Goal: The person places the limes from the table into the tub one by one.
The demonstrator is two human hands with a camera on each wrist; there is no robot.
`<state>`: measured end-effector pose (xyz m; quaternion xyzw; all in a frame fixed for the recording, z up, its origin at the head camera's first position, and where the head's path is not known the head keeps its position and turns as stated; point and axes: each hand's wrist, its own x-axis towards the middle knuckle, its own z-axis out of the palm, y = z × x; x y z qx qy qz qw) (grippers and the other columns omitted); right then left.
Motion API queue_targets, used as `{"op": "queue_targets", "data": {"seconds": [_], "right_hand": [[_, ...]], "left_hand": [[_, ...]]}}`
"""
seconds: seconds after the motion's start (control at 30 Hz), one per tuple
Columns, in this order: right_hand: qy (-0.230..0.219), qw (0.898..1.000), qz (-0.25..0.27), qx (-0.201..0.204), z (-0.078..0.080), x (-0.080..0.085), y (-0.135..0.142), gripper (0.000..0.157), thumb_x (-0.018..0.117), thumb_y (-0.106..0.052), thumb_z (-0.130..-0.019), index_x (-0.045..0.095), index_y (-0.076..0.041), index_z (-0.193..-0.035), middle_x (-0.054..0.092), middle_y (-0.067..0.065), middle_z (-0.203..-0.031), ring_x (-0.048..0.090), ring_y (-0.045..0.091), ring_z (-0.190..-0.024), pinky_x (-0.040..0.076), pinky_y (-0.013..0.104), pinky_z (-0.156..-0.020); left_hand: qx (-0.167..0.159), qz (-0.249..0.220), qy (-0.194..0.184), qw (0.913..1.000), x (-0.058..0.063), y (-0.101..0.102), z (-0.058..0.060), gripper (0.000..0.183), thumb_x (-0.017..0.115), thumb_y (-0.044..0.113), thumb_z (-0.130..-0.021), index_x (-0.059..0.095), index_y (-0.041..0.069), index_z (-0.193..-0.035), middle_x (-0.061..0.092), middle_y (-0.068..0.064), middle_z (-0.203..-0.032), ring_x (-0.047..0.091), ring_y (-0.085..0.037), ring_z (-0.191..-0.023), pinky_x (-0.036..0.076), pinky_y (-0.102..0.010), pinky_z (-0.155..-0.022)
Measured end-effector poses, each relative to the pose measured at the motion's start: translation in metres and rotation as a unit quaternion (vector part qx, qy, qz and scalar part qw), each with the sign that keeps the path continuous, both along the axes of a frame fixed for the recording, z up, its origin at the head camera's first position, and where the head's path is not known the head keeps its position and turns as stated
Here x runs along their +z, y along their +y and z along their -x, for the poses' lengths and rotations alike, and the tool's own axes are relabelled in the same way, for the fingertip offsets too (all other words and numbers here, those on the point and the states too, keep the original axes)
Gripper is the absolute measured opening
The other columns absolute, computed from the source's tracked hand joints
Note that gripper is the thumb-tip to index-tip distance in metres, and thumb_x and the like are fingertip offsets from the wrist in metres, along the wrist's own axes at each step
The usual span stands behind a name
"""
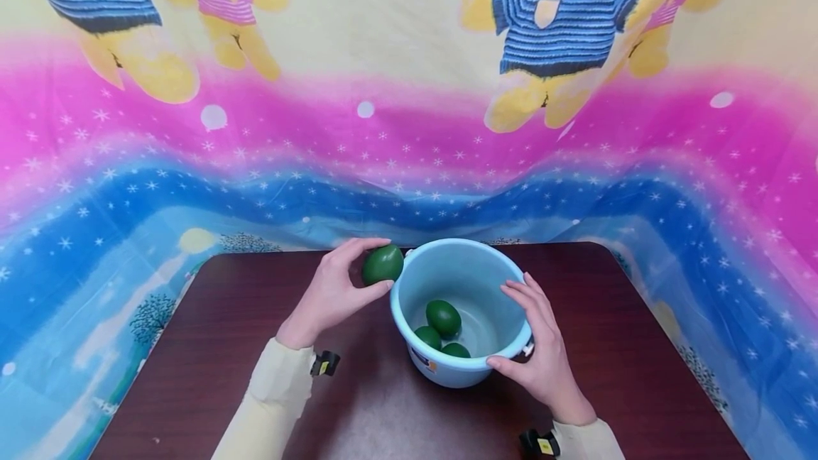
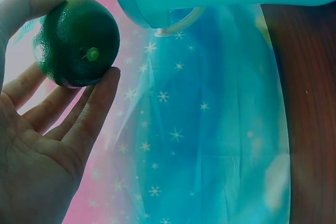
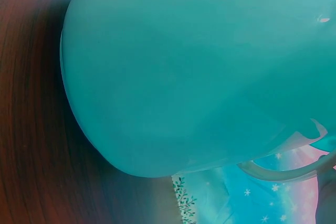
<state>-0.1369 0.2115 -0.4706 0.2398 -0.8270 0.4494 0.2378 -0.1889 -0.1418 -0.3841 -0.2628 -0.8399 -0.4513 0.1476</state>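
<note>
Between its thumb and fingers, my left hand holds a green avocado just left of the bucket's rim. The left wrist view shows the avocado with its small stem nub facing the camera, gripped at the fingertips of the left hand. A light blue bucket stands on the table, tilted toward the front in the head view. On its right side my right hand grips the rim, fingers reaching over the edge and thumb at the front. Several avocados lie at the bottom inside.
The dark reddish-brown wooden table lies under the bucket. A patterned cloth with bears and snowflakes hangs behind and along both sides of it. The bucket's handle hangs at its side in the right wrist view.
</note>
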Motion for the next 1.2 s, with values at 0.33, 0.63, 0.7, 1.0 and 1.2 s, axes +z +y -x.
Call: {"op": "queue_targets", "data": {"seconds": [0.33, 0.63, 0.7, 1.0, 1.2], "right_hand": [[0.003, 1.000, 0.002, 0.000, 0.001, -0.001, 0.000, 0.099, 0.096, -0.028, -0.062, 0.051, -0.015, -0.150, 0.042, 0.006, -0.155, 0.019, 0.033, -0.150, 0.029, 0.021, -0.109], [-0.002, 1.000, -0.001, -0.003, 0.000, -0.001, 0.000, 0.099, 0.096, -0.028, -0.062, 0.051, -0.016, -0.150, 0.042, 0.005, -0.155, 0.019, 0.032, -0.150, 0.030, 0.022, -0.109], [-0.001, 1.000, 0.000, -0.003, 0.000, -0.001, 0.000, 0.099, 0.096, -0.028, -0.062, 0.051, -0.016, -0.150, 0.042, 0.005, -0.155, 0.019, 0.032, -0.150, 0.030, 0.022, -0.109], [0.000, 1.000, 0.001, -0.001, 0.001, -0.001, 0.000, 0.099, 0.096, -0.027, -0.062, 0.051, -0.016, -0.150, 0.042, 0.006, -0.155, 0.019, 0.033, -0.150, 0.029, 0.022, -0.109], [-0.002, 1.000, 0.000, -0.001, 0.001, -0.001, 0.000, 0.099, 0.096, -0.027, -0.062, 0.051, -0.016, -0.150, 0.042, 0.006, -0.155, 0.018, 0.033, -0.150, 0.030, 0.023, -0.110]], "left_hand": [[-0.017, -0.004, 0.007, 0.9998, 0.004, 0.007, 0.001, 0.062, 0.089, 0.021, -0.081, 0.063, 0.021, -0.138, 0.061, 0.010, -0.129, 0.060, -0.011, -0.109, 0.058, -0.031, -0.081], [-0.021, -0.003, 0.010, 0.9997, 0.005, 0.012, 0.001, 0.062, 0.089, 0.019, -0.081, 0.063, 0.022, -0.137, 0.060, 0.011, -0.128, 0.060, -0.010, -0.108, 0.058, -0.030, -0.080], [-0.022, -0.002, 0.010, 0.9997, 0.005, 0.013, 0.001, 0.061, 0.088, 0.019, -0.081, 0.063, 0.022, -0.137, 0.060, 0.011, -0.128, 0.060, -0.010, -0.107, 0.058, -0.030, -0.080], [-0.036, -0.005, 0.005, 0.9993, 0.005, 0.020, 0.003, 0.063, 0.088, 0.018, -0.081, 0.062, 0.023, -0.138, 0.059, 0.010, -0.128, 0.062, -0.012, -0.105, 0.059, -0.032, -0.079], [-0.042, -0.007, 0.008, 0.9990, 0.006, 0.024, 0.003, 0.063, 0.088, 0.017, -0.081, 0.062, 0.021, -0.138, 0.059, 0.011, -0.126, 0.062, -0.013, -0.102, 0.059, -0.033, -0.076]]}}
